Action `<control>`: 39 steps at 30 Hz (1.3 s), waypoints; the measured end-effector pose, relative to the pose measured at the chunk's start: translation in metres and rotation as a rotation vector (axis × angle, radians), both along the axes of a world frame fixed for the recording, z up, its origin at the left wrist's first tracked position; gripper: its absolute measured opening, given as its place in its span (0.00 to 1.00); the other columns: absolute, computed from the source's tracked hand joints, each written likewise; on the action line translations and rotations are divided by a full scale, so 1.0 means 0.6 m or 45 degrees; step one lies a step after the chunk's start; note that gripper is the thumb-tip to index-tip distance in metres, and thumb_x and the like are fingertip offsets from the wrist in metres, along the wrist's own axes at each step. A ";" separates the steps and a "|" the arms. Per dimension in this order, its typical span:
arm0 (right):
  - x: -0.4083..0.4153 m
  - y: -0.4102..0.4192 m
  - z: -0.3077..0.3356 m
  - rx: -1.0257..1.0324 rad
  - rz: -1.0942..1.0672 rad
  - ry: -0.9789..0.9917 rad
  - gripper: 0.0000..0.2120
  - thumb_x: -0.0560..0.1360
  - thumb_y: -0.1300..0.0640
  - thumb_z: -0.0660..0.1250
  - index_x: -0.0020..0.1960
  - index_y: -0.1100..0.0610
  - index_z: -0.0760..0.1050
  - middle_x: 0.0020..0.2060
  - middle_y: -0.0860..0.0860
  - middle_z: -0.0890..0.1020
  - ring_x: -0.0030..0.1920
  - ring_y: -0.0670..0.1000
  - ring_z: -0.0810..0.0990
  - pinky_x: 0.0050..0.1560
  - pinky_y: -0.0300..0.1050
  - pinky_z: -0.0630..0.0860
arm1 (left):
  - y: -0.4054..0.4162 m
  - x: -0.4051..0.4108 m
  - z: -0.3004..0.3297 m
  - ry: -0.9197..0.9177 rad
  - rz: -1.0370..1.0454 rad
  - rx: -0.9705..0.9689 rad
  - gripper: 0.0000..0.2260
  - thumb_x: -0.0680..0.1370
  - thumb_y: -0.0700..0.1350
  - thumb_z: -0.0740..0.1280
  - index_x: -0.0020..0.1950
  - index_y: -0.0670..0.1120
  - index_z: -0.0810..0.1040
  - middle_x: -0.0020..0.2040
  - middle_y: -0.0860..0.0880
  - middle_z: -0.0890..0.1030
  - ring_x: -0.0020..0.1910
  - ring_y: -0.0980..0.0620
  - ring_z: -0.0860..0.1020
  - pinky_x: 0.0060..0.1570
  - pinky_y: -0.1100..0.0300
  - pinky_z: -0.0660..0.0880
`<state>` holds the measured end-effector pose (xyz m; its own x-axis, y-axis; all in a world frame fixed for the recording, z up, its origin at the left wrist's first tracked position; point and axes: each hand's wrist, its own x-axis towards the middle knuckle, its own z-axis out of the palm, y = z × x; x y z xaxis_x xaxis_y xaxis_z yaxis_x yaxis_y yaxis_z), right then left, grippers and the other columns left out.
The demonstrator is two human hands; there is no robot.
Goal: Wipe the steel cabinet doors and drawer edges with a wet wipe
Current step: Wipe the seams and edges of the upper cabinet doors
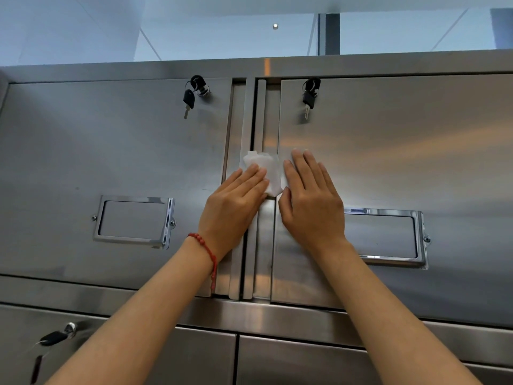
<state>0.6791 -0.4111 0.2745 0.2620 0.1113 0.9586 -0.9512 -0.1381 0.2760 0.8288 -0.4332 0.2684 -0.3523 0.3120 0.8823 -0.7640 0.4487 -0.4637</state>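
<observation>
The white wet wipe (266, 171) lies crumpled on the middle seam of the steel cabinet (111, 151), where the left door (83, 162) and the right door (416, 162) meet. The left hand (236, 202) presses on the lower left part of the wipe with its fingers straight and close together; it does not grip it. The right hand (312, 201) lies flat on the right door just beside the wipe, fingers stretched out, and it holds nothing; its forefinger seems to touch the edge of the wipe, but this is hard to see. A red bead bracelet (206, 250) is on the left wrist. Each door has a key (188, 102) hanging in its lock near the top and a metal label frame (134, 220) lower down. Below the doors are drawers (291, 362), one with another key at the left.
</observation>
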 end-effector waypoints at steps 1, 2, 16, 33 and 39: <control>0.000 0.000 0.000 0.001 -0.001 -0.001 0.21 0.74 0.61 0.61 0.65 0.67 0.72 0.66 0.64 0.71 0.68 0.62 0.68 0.68 0.58 0.66 | 0.000 -0.002 -0.003 0.010 -0.006 0.003 0.13 0.68 0.32 0.74 0.52 0.34 0.81 0.54 0.36 0.80 0.55 0.38 0.78 0.55 0.41 0.73; 0.000 0.000 -0.001 0.004 -0.002 0.000 0.21 0.74 0.61 0.61 0.65 0.67 0.72 0.66 0.64 0.71 0.68 0.62 0.68 0.68 0.58 0.66 | -0.001 -0.003 -0.007 0.019 -0.013 0.005 0.13 0.68 0.32 0.74 0.52 0.34 0.81 0.54 0.36 0.80 0.55 0.38 0.78 0.55 0.41 0.73; -0.001 0.001 0.000 -0.001 0.017 0.001 0.21 0.74 0.61 0.61 0.65 0.68 0.72 0.66 0.64 0.71 0.69 0.63 0.67 0.68 0.59 0.66 | 0.000 0.000 -0.023 0.003 0.016 0.002 0.15 0.68 0.32 0.75 0.53 0.34 0.81 0.55 0.36 0.80 0.56 0.38 0.78 0.54 0.41 0.76; -0.001 0.000 0.001 0.015 0.006 0.000 0.21 0.74 0.61 0.60 0.66 0.67 0.71 0.67 0.64 0.70 0.69 0.62 0.67 0.69 0.57 0.65 | 0.002 -0.003 -0.053 0.005 0.027 0.006 0.16 0.66 0.33 0.75 0.53 0.34 0.81 0.54 0.37 0.80 0.55 0.39 0.78 0.55 0.42 0.74; -0.002 0.000 0.001 0.021 0.013 0.002 0.21 0.74 0.61 0.60 0.66 0.67 0.71 0.67 0.64 0.70 0.70 0.62 0.66 0.69 0.58 0.64 | 0.006 0.002 -0.041 -0.021 0.050 0.026 0.17 0.66 0.32 0.76 0.54 0.34 0.81 0.55 0.36 0.80 0.56 0.39 0.78 0.54 0.41 0.74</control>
<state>0.6776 -0.4112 0.2750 0.2625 0.0982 0.9599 -0.9493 -0.1523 0.2752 0.8299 -0.4298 0.2437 -0.3784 0.2796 0.8824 -0.7738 0.4277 -0.4673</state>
